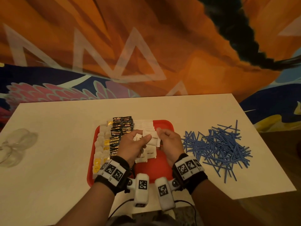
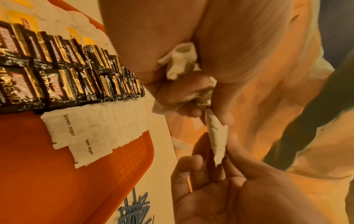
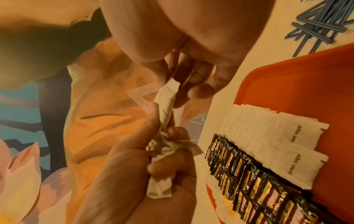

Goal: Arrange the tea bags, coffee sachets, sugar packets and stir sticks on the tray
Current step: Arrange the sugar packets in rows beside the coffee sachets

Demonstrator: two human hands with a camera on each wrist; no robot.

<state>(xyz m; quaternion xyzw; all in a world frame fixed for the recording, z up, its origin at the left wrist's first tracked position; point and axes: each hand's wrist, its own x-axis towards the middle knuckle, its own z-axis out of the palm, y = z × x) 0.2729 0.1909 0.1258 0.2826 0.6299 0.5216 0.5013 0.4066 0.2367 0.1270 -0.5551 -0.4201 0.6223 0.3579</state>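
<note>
**Red tray three rows in; sticks untouched**

Red tray (image 1: 164,126) on the white worktop (image 1: 53,144) already carries a row of tea bags (image 1: 102,144), a double row of black coffee sachets (image 1: 121,128) and a shingled line of sugar packets (image 2: 107,121). Both hands hover over it: the left hand (image 1: 130,144) clutches a small bunch of packets and pinches the top one, a sugar packet (image 1: 152,138), whose other end the right hand (image 1: 169,142) pinches. Judged from this, sugar is nearly laid. Blue stir sticks (image 1: 216,144) lie heaped on the worktop right of the tray, entirely unplaced.
</note>
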